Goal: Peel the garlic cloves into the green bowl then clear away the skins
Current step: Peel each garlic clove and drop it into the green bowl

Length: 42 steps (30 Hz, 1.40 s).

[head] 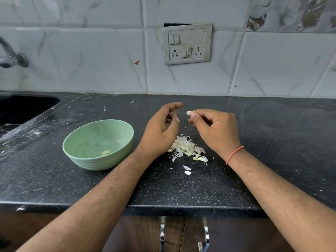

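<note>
Now garlic clove [189,112] pinched at fingertips of right hand [216,130], held above desk [272,142], well right of green bowl [99,144]. Left hand [161,131] just beside it, fingers [174,105] loosely curled, holding nothing. Peeling step likely in hand: bowl holds only couple of peeled cloves [105,152]. Pile of cloves and skins [187,148] on desk under hands. Next move probably calls for left fingers to strip skin, then drop clove in bowl.
</note>
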Each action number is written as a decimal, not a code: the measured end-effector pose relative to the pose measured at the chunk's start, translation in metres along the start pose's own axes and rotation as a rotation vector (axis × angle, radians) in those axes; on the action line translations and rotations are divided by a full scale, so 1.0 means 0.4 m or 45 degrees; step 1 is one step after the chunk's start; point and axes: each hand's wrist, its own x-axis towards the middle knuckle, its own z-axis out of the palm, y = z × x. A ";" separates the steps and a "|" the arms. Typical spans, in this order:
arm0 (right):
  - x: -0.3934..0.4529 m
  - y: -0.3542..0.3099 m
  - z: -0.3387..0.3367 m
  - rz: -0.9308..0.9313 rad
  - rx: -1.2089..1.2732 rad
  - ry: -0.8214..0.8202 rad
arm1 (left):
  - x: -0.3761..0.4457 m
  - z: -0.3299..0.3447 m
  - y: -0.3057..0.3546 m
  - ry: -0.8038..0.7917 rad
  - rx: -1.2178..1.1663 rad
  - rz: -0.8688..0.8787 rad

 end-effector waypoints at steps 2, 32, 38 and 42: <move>0.002 0.006 -0.001 0.107 0.123 -0.052 | 0.001 -0.001 0.001 0.033 -0.019 -0.054; -0.005 0.006 0.013 0.397 0.711 -0.271 | -0.002 -0.006 0.018 0.153 0.099 -0.086; -0.002 0.004 0.017 0.388 0.708 -0.243 | -0.002 -0.009 0.018 0.117 0.081 -0.085; 0.001 0.006 0.016 0.415 0.691 -0.195 | -0.003 -0.010 0.026 0.094 0.083 -0.086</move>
